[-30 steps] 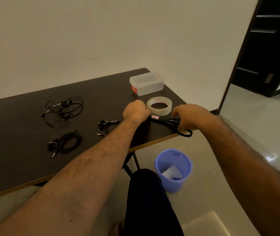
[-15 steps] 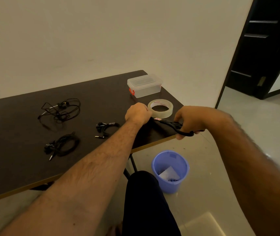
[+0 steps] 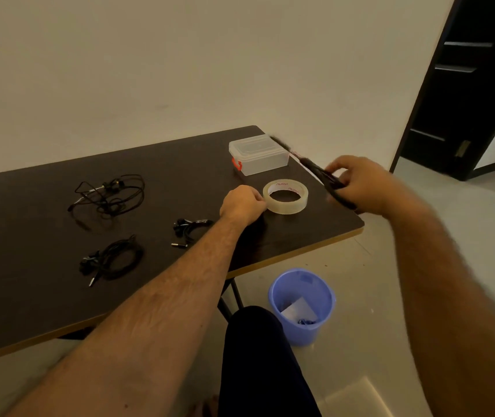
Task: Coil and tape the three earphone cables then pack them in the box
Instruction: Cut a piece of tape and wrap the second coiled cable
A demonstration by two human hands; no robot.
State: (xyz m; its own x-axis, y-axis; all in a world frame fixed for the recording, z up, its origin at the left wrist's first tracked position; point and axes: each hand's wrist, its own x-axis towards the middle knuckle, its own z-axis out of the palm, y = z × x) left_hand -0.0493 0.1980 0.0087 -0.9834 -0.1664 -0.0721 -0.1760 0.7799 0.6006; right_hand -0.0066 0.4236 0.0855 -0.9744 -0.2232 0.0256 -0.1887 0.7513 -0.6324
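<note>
Nearest me on the tabletop (image 3: 44, 296) lies one coiled earphone cable (image 3: 114, 260), a second small coil (image 3: 190, 228) just beyond it beside my left forearm, and a third, loose and tangled cable (image 3: 109, 195) farther back. My left hand (image 3: 241, 204) is curled narrow, fingertips pinched at the near-left edge of the tape roll (image 3: 285, 196), probably on the free end. Red print runs round its core; I can't read it surely. My right hand (image 3: 360, 185) is closed on the scissors (image 3: 321, 173), raised to the right of the roll, blurred blades pointing far-left over the box (image 3: 258, 155). The box stands lidded just behind the roll, at the far corner.
</note>
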